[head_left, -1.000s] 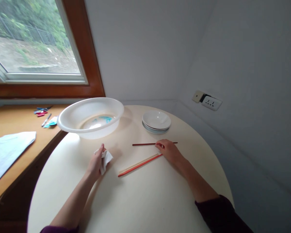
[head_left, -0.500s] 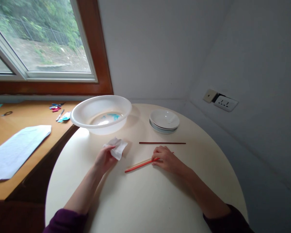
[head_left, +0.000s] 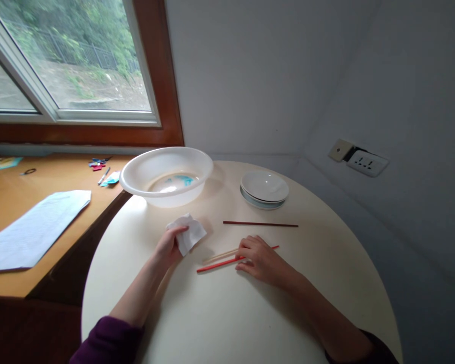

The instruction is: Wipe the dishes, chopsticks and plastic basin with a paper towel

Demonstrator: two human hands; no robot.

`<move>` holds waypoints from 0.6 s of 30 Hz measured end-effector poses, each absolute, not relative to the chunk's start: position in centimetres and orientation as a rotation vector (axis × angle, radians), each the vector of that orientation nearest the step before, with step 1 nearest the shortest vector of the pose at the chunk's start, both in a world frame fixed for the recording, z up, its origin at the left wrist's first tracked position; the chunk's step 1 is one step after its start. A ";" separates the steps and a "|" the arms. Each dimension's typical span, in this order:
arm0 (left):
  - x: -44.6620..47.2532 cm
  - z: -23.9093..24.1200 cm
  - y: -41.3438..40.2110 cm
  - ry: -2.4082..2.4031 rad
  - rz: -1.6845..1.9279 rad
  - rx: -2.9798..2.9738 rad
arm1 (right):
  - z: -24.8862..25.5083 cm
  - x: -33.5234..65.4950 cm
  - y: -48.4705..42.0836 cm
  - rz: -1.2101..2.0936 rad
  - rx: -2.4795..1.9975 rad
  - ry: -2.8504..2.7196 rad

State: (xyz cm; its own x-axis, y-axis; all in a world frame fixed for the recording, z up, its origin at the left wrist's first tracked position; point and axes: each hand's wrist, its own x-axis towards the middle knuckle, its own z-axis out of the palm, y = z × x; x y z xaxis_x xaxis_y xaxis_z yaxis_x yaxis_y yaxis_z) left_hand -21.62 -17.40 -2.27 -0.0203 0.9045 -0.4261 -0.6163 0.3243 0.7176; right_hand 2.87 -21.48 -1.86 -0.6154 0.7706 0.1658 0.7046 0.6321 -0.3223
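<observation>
My left hand (head_left: 171, 245) pinches a crumpled white tissue (head_left: 191, 235) above the table, left of the chopsticks. On the table, my right hand (head_left: 260, 258) bends its fingers over a red chopstick (head_left: 216, 266), whose far tip shows past the knuckles. A pale wooden chopstick (head_left: 220, 255) lies beside the red one, its right part hidden under my fingers. Behind that hand a dark brown chopstick (head_left: 261, 223) lies by itself, nearly level across the view.
A translucent white basin (head_left: 132, 189) stands at the back left of the round white table (head_left: 212, 318). Stacked plates (head_left: 265, 186) are at the back right. A wooden desk (head_left: 7, 187) on the left bears a folded pale sheet (head_left: 41, 227) and small items.
The view has turned slightly left. The red chopstick has shifted a little towards me, widening the gap to the pale one. My left hand keeps the tissue, now spread slightly wider.
</observation>
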 end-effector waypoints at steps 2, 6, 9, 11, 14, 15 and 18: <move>-21.7 -2.4 -17.4 0.959 1.254 0.384 | -2.0 2.5 -21.7 0.316 -1.182 -2.579; -21.9 -2.2 -17.5 0.885 1.214 0.397 | -2.0 2.1 -22.0 0.350 -1.174 -2.598; -21.9 -1.9 -17.5 0.874 1.189 0.362 | -1.7 2.1 -22.2 0.416 -1.155 -2.630; -21.8 -1.7 -17.5 0.884 1.187 0.309 | -1.5 2.2 -22.3 0.463 -1.136 -2.653; -21.7 -1.6 -17.4 0.882 1.206 0.227 | -1.3 2.2 -22.6 0.500 -1.110 -2.692; -21.7 -1.6 -17.4 0.869 1.211 0.212 | -1.3 2.1 -22.7 0.494 -1.105 -2.710; -21.7 -1.5 -17.4 0.830 1.208 0.196 | -1.1 1.9 -23.1 0.413 -1.096 -2.801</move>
